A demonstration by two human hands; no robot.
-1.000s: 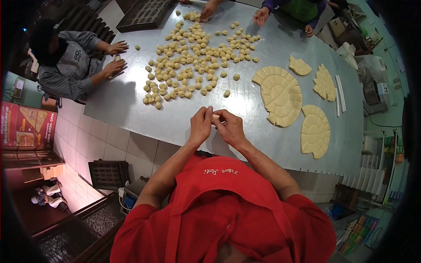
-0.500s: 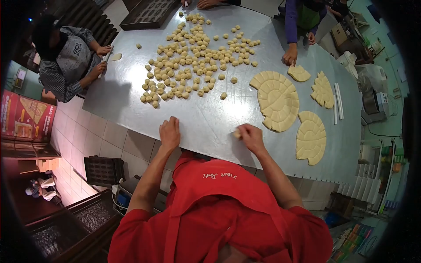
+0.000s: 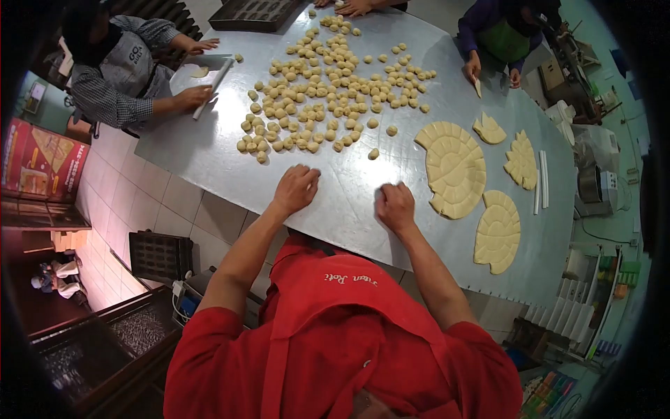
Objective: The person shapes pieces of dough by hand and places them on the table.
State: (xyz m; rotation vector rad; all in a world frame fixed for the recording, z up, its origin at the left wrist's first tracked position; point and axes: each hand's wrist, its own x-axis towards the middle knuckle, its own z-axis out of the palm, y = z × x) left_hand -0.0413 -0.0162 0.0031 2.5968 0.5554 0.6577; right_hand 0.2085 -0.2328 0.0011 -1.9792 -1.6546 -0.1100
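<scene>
My left hand is over the near part of the metal table, fingers curled down and closed. My right hand is closed like a fist on the table to its right. Whatever lies under or inside either hand is hidden. Beyond my hands spreads a large group of small dough balls, with a single dough ball nearest to me. Right of my right hand lies a big round dough sheet scored into pieces. A partly used scored dough sheet sits closer to the table's right edge.
A person at the left holds a white rolling pin over flat dough. Another person at the far right holds a dough piece. Smaller dough sheets and white rods lie at right. A dark tray stands at the back.
My left hand has moved right and forward; my right hand has turned inward, and the dough piece seen in it is now out of sight. The person at right has lifted a dough piece.
</scene>
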